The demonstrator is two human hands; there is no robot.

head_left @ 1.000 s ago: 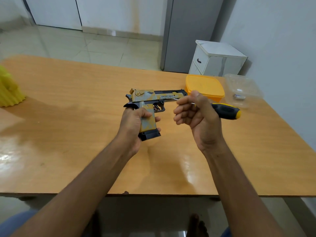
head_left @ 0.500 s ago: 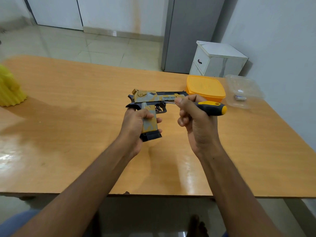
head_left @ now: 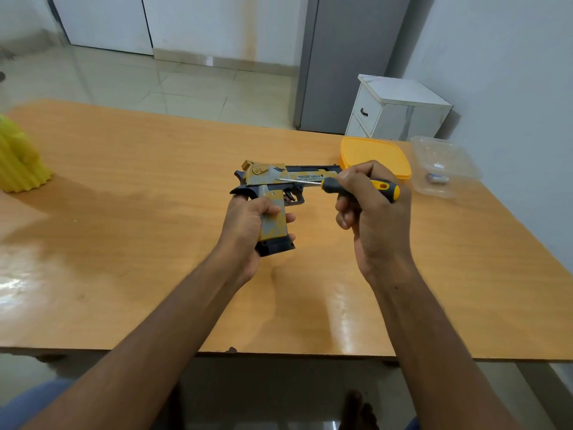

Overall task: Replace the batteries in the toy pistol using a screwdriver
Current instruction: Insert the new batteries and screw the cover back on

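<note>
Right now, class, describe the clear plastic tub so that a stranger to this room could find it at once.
Start at the wooden table and go to its far right corner, near the white wall. Two containers sit there side by side: the clear plastic tub is the one further right, beside the orange lidded box. Unlike its opaque neighbour, it is see-through and holds a few small items.

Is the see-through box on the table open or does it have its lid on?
Open. The clear plastic container has no lid on top, and the orange lid lies flat on the table beside it.
</note>
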